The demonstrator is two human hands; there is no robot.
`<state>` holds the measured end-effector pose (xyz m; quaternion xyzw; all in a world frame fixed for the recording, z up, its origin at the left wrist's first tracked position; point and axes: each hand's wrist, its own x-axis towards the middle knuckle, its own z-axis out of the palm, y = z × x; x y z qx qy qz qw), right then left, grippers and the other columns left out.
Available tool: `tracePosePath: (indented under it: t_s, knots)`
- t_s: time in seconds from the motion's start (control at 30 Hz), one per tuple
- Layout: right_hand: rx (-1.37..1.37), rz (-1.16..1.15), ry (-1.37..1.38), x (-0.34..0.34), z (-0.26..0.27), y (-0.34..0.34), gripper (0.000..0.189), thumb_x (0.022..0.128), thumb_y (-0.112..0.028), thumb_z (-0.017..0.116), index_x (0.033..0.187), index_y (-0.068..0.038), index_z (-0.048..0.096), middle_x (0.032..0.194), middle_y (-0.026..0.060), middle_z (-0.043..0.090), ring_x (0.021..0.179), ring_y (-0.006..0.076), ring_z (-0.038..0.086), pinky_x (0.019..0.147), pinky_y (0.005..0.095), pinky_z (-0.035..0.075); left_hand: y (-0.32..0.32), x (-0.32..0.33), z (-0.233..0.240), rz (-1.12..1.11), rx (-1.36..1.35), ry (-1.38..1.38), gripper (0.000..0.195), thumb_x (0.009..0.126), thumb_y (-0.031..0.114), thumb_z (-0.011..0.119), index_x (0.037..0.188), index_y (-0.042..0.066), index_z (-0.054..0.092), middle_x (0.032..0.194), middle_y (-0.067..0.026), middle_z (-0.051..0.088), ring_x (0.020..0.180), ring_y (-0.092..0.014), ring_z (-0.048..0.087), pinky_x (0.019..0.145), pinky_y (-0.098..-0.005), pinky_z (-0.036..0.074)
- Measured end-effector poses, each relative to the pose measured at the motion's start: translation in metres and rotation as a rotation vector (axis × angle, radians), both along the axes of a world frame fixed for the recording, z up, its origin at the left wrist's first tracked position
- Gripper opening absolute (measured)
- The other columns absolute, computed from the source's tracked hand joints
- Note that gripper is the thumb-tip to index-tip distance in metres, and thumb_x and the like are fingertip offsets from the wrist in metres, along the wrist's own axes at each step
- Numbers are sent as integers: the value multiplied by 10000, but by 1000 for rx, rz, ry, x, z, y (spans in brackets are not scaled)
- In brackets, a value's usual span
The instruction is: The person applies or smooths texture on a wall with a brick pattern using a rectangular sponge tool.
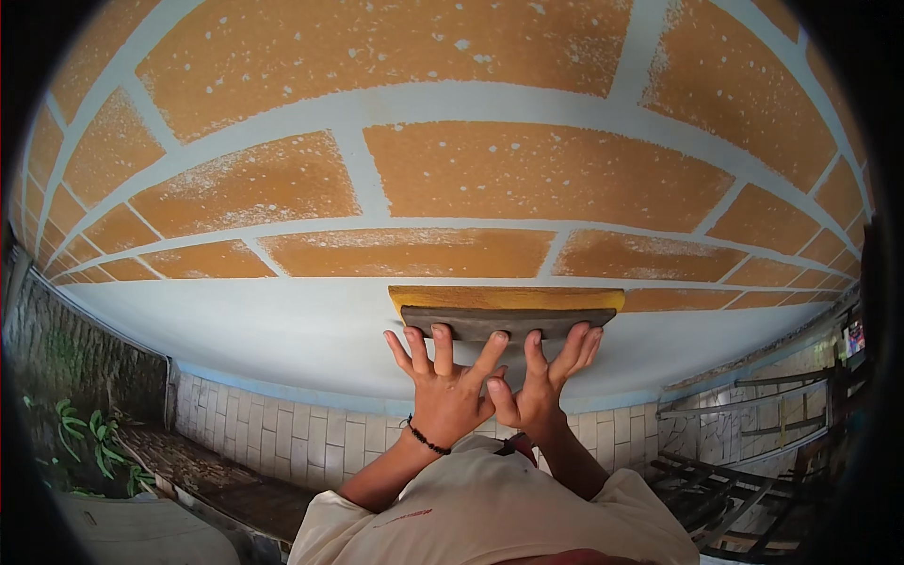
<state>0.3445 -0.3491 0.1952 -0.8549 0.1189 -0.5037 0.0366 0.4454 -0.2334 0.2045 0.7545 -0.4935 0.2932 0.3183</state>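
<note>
Against a wall point(282, 318) in front of me rests a long rectangular stamp block point(508, 299), with a yellow, sponge-like face layer and a dark grey backing. My left hand point(446, 399) presses the left part of the backing with spread fingertips; a dark beaded bracelet circles that wrist. On the right part, the fingers of my right hand point(540, 395) push in the same way. My thumbs nearly meet between the two hands. Just above the block runs an orange painted brick point(409, 253), bordered by pale joint lines. The block hides the wall surface behind it.
Orange brick shapes with white speckles cover the upper wall. Lower down are a light blue band point(296, 387) and a tiled floor point(282, 438). A metal frame point(748, 406) and dark bars point(713, 487) stand right. Left are a weathered wooden bench point(212, 473) and green plants point(102, 438).
</note>
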Motion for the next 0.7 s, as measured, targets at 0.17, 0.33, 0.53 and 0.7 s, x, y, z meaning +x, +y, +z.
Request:
tracePosePath:
  t_s: [0.17,0.33,0.53,0.7]
  knots:
    - [62,13,-58,4,-5,1,687,935,-547,507,1510,-181,425,1640,257,31,1500,467,-46,1122,698,-39,5,-3,6,-9,41,28,618,850,354,689,1440,379,508,1651,-212,-38,1492,-495,-91,1100,-758,-7]
    - [83,15,-25,2,-3,0,689,935,-543,515,1509,-171,428,1638,262,46,1501,468,-43,1126,691,-38,15,-7,20,-37,128,115,702,788,252,676,1458,361,499,1648,-231,-22,1492,-499,-86,1117,-732,-17]
    - [60,-3,-38,4,-2,0,643,941,-540,527,1466,-171,489,1632,259,100,1506,450,-21,1121,689,-42,12,0,10,-64,79,91,703,775,253,699,1446,353,515,1648,-228,-4,1488,-506,-87,1117,-733,-19]
    - [77,-43,-76,4,-1,2,595,936,-519,550,1427,-185,539,1624,237,163,1511,431,10,1107,713,-32,17,2,14,-54,123,-11,808,794,322,701,1531,224,383,1623,-300,-66,1445,-592,-80,1108,-738,34]
